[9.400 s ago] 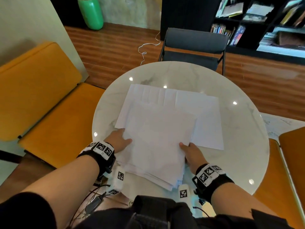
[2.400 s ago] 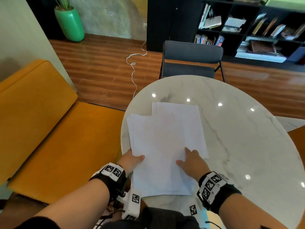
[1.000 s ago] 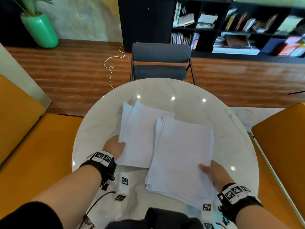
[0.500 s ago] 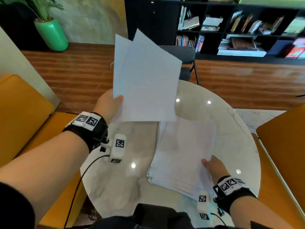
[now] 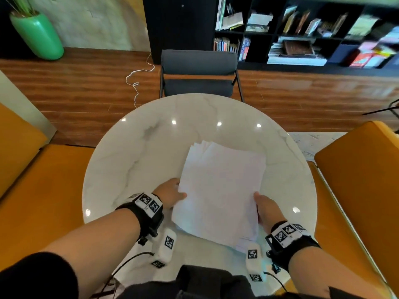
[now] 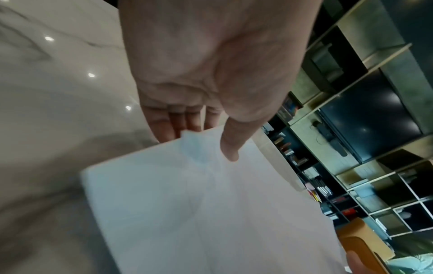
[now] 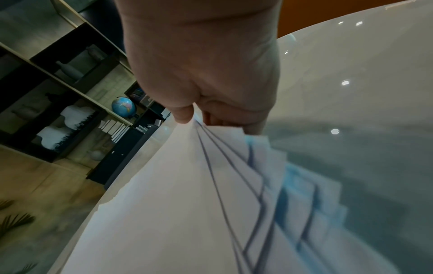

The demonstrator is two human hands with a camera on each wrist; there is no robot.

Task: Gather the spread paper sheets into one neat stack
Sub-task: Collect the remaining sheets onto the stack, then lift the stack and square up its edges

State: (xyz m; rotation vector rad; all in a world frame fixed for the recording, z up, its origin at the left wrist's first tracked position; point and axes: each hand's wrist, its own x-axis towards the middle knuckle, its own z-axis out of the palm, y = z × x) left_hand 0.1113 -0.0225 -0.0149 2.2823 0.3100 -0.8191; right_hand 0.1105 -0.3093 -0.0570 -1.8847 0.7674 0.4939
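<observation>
Paper sheets [image 5: 220, 190], gathered into one loosely fanned pile, lie on the near half of a round marble tabletop [image 5: 133, 160]. The left hand [image 5: 170, 195] holds the pile's left edge, thumb on top and fingers [image 6: 164, 128] beneath; the right hand [image 5: 267, 210] has a closed grip on the near right corner, thumb pinching the splayed edges. A grey chair [image 5: 198, 74] stands beyond, bookshelves [image 5: 302, 31] behind it.
</observation>
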